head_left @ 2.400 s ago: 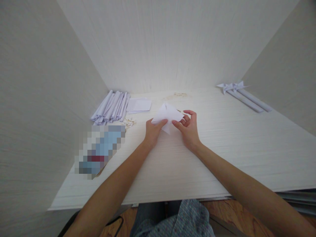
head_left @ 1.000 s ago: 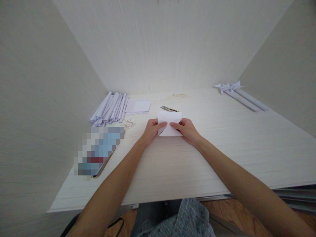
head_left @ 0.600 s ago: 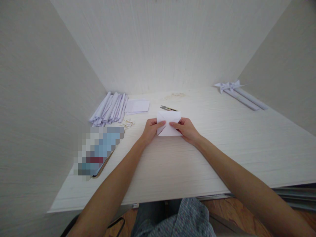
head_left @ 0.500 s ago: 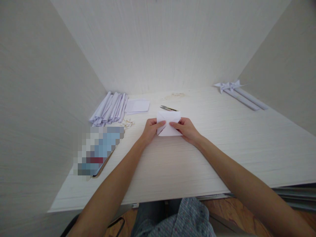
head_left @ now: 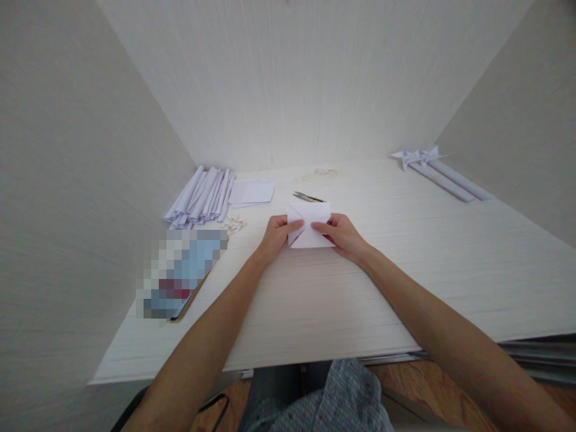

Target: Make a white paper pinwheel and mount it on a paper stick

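Note:
A white folded sheet of paper (head_left: 310, 211) with creased triangular flaps is held between both hands above the table. My left hand (head_left: 274, 237) grips its left edge, thumb on top and fingers behind it. On the right edge, my right hand (head_left: 345, 235) pinches it the same way, its thumb pointing inward. The two thumbs lie close to each other near the paper's middle. Just beyond the paper lie small thread snips (head_left: 308, 197), partly covered by its top edge.
Rolled paper tubes (head_left: 202, 195) are piled at the back left, beside flat paper sheets (head_left: 252, 192). Small whitish bits (head_left: 236, 224) lie before them, near a blurred flat device (head_left: 189, 270). Two paper rolls with folded pointed tops (head_left: 443, 177) rest at the back right.
The hands and paper keep nearly the same pose. The whole view has shifted very slightly.

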`<state>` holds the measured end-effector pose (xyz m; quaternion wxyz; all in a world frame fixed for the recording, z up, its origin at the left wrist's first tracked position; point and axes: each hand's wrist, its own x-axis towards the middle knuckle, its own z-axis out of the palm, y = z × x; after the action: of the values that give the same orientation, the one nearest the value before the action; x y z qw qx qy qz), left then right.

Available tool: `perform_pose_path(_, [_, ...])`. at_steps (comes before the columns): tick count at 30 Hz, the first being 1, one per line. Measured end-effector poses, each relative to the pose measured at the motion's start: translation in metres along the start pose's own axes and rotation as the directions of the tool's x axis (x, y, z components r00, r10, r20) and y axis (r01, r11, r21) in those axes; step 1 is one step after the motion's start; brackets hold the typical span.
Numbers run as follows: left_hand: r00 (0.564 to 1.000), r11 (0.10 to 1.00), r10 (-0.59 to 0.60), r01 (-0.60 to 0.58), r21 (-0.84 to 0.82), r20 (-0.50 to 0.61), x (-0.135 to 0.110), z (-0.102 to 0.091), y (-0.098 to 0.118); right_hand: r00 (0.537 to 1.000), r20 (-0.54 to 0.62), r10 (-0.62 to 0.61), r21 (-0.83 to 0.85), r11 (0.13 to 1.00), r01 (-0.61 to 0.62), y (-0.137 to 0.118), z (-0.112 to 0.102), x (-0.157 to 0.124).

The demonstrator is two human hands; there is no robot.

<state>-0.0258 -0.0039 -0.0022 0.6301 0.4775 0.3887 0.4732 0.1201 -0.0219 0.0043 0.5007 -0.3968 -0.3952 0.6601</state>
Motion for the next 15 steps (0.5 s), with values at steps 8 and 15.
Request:
perform_pose_path(8, [1.0, 0.998, 0.028, -0.027, 0.05, -0.014, 0.0011, -0.0014, -0.0022, 1.0, 0.021, -0.002, -0.074, 0.997, 0.004, 0.004, -0.005, 0.0023])
perform_pose_path(15, [0.997, 0.985, 0.062, -0.055, 0.163, -0.036, 0.0001, -0.0019, -0.0025, 0.999, 0.039, -0.019, -0.106, 0.994, 0.023, 0.0071, -0.0073, 0.0042])
